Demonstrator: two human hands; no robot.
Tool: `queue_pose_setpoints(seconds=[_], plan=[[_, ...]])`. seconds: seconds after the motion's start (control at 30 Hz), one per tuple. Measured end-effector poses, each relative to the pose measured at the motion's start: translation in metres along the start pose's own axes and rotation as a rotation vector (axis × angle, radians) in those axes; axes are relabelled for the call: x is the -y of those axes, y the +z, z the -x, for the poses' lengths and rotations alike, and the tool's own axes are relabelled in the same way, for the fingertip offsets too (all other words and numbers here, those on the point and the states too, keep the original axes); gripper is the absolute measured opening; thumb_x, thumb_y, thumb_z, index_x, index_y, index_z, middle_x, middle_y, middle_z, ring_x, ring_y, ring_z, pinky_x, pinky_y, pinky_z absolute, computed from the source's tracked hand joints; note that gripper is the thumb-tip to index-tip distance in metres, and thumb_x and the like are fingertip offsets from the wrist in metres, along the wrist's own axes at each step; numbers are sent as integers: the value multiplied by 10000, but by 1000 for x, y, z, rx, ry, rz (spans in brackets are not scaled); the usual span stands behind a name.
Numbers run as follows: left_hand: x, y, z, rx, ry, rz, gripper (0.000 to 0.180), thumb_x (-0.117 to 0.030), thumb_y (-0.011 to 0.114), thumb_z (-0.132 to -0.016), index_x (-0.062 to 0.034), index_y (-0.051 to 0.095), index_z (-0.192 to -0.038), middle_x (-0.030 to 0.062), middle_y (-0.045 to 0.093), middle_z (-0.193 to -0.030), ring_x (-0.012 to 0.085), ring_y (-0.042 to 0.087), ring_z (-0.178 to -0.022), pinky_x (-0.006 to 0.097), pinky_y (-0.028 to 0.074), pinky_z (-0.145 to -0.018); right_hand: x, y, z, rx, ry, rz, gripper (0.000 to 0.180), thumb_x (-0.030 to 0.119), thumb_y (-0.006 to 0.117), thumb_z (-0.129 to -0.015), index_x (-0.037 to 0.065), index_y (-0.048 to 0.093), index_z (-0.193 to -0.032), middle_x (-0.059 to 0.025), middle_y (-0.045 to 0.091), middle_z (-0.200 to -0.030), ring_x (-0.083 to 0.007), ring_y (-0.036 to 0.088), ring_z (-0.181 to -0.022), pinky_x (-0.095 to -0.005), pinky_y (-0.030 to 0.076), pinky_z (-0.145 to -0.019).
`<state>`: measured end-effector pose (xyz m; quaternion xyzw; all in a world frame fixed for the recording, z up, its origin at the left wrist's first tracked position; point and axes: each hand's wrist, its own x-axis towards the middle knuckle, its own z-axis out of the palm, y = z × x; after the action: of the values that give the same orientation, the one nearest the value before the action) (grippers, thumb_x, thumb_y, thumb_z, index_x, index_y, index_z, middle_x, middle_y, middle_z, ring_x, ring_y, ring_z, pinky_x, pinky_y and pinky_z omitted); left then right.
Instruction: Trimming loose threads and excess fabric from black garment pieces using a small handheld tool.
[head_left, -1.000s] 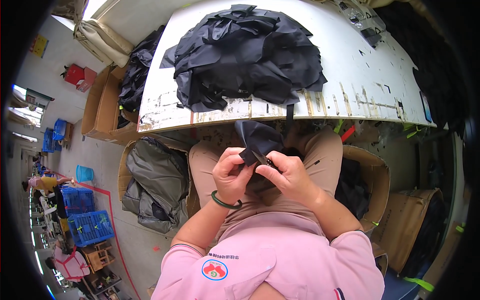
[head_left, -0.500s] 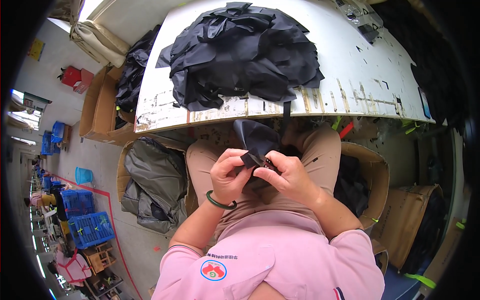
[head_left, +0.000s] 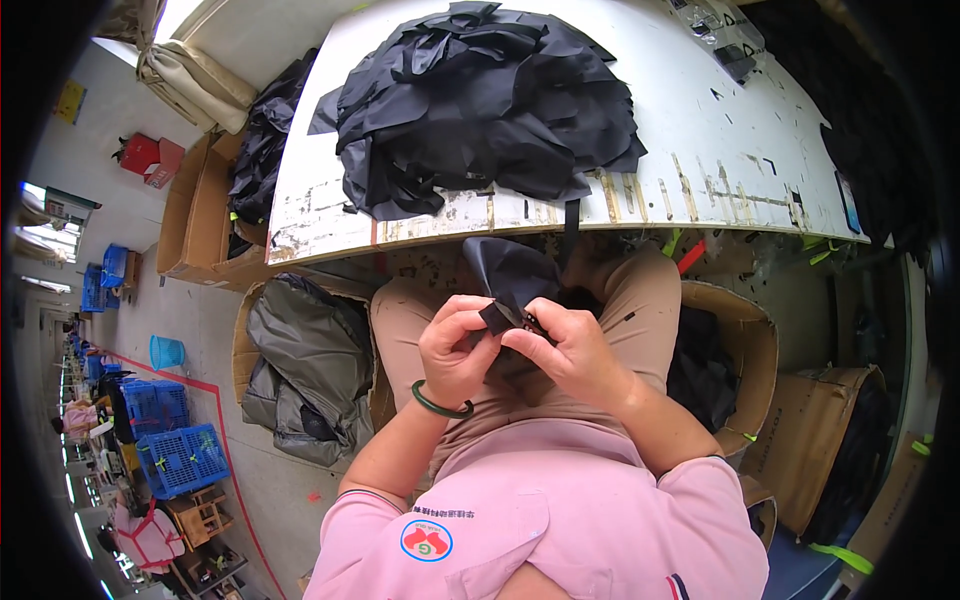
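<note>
Head view shows the person sitting at a white scratched table, both hands over the lap. The left hand and the right hand pinch with closed fingers a small piece of black thin fabric, which rises from between them toward the table edge. It looks soft, light and a little slippery, so I think it is best held near its folded edge. A heap of black fabric pieces lies on the table, well apart.
</note>
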<state>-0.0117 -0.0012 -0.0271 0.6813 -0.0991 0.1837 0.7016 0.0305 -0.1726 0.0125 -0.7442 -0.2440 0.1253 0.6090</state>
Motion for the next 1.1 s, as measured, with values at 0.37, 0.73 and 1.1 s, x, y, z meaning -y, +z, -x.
queue_pose_setpoints(seconds=[0.37, 0.73, 1.1], plan=[[-8, -18, -21, 246, -233, 322, 120, 75, 638, -813, 30, 642, -925, 89, 597, -1016, 117, 573, -854, 214, 458, -723, 6, -36, -3, 218, 205, -146, 336, 304, 675, -876, 9, 556, -768, -43, 424, -581, -89, 389, -574, -286, 353, -516], [-10, -21, -22, 405, -502, 488, 93, 50, 641, -794, 31, 623, -883, 94, 572, -969, 148, 547, -879, 264, 438, -783, 14, -45, -2, 283, -30, 390, 395, 413, 678, -833, 39, 562, -779, -133, 598, -625, -345, 586, -565, -396, 441, -519], [-8, -26, -26, 566, -443, 357, 101, 23, 648, -804, 28, 636, -904, 73, 575, -956, 131, 540, -889, 249, 426, -796, 4, -44, 0, 315, -46, 382, 395, 397, 656, -850, 27, 538, -772, -156, 576, -619, -354, 575, -573, -419, 430, -519]])
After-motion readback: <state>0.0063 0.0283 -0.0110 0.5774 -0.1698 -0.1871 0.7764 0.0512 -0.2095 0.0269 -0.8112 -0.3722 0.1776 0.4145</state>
